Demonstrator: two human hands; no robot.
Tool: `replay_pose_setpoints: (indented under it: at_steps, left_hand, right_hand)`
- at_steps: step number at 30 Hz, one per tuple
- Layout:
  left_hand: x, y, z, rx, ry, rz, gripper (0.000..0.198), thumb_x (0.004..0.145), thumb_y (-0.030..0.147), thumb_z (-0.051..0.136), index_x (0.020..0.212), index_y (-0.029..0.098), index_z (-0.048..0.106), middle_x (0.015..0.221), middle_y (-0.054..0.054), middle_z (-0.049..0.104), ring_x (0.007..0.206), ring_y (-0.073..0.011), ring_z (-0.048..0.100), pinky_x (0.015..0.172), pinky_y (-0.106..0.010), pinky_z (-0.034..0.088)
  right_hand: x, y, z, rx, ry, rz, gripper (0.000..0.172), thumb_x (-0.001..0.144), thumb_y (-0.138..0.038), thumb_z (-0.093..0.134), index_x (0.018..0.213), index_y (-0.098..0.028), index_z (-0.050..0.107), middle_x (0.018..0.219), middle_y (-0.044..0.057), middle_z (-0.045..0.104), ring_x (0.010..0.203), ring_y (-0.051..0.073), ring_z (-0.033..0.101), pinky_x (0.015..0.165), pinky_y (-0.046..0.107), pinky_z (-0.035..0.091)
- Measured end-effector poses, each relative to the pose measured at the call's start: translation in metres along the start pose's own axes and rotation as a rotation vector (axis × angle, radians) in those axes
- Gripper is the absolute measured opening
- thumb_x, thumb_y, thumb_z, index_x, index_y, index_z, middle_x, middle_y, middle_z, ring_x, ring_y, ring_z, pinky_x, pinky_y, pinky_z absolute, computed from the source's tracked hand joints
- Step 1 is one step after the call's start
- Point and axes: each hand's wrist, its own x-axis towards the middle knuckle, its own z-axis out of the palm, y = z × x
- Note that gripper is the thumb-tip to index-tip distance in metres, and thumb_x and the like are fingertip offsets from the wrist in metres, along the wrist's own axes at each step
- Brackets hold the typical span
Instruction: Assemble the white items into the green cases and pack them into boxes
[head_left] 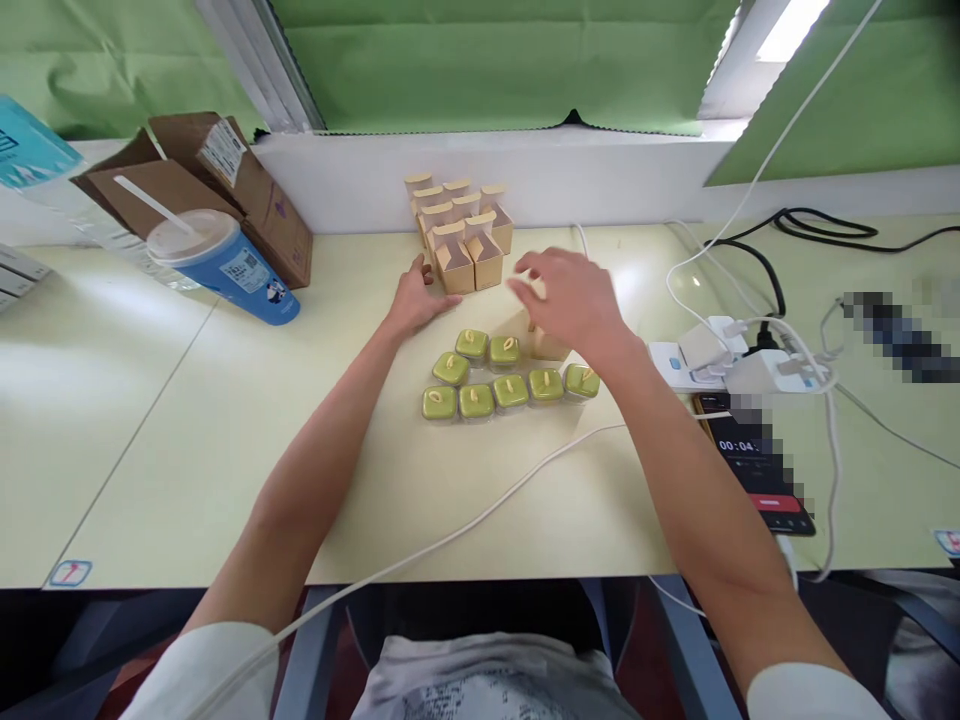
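Observation:
My left hand [420, 300] rests on the table with thumb and fingers spread, beside the front left of a cluster of small open tan cardboard boxes [454, 268]. My right hand [570, 300] hovers to the right of that cluster, a gap showing between its thumb and fingers and nothing visible in it. Below its palm stands another tan box [551, 346], partly hidden by the hand. Several small square green candles [511, 391] in clear cups, each with a pale wick-like strip on top, are laid out in front of the boxes.
To the left stand a blue drink cup [251, 275] with a straw, an opened brown carton [274, 215] and a clear bottle. On the right are a power strip [671, 365] with plugged-in chargers, and a phone [757, 465]. A white cable [480, 517] crosses the table's front.

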Motion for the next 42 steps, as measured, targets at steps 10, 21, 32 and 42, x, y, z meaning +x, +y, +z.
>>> replay_pose_setpoints:
  at_steps: [10,21,32,42]
  left_hand:
    - [-0.046,0.089,-0.038,-0.04,-0.086,0.489,0.077,0.09,0.043,0.091,0.159,0.039,0.055,0.163,-0.007,0.061,0.15,-0.0341,0.061,0.118,-0.05,0.058]
    - [-0.089,0.13,-0.041,0.0,-0.097,0.433,0.075,0.075,0.053,0.107,0.139,0.032,0.072,0.143,-0.01,0.072,0.154,-0.0472,0.058,0.111,-0.058,0.065]
    - [-0.09,0.141,-0.055,0.173,0.169,0.668,0.076,0.093,0.088,0.072,0.144,0.032,0.078,0.119,-0.012,0.079,0.115,-0.0359,0.07,0.099,-0.052,0.058]
    - [-0.091,0.147,-0.065,0.153,0.423,1.003,0.074,0.103,0.085,0.063,0.153,0.031,0.072,0.127,-0.005,0.077,0.118,-0.0258,0.069,0.105,-0.046,0.057]
  right_hand:
    - [0.015,0.028,0.016,0.4,0.198,0.192,0.048,0.105,-0.054,0.067,0.142,-0.023,0.072,0.132,0.019,0.073,0.121,0.038,0.073,0.106,0.063,0.064]
    - [0.003,-0.018,-0.007,1.273,-0.036,0.111,0.063,0.089,-0.08,0.083,0.125,-0.029,0.073,0.126,0.009,0.082,0.121,0.032,0.08,0.104,0.059,0.073]
    - [-0.002,-0.06,0.011,2.079,-0.146,0.652,0.056,0.118,-0.064,0.042,0.147,-0.019,0.056,0.112,0.014,0.08,0.104,0.03,0.085,0.084,0.049,0.079]
    - [-0.002,-0.06,0.031,1.949,-0.166,0.614,0.037,0.115,-0.058,0.053,0.113,-0.023,0.064,0.091,0.007,0.075,0.074,0.018,0.074,0.058,0.027,0.063]
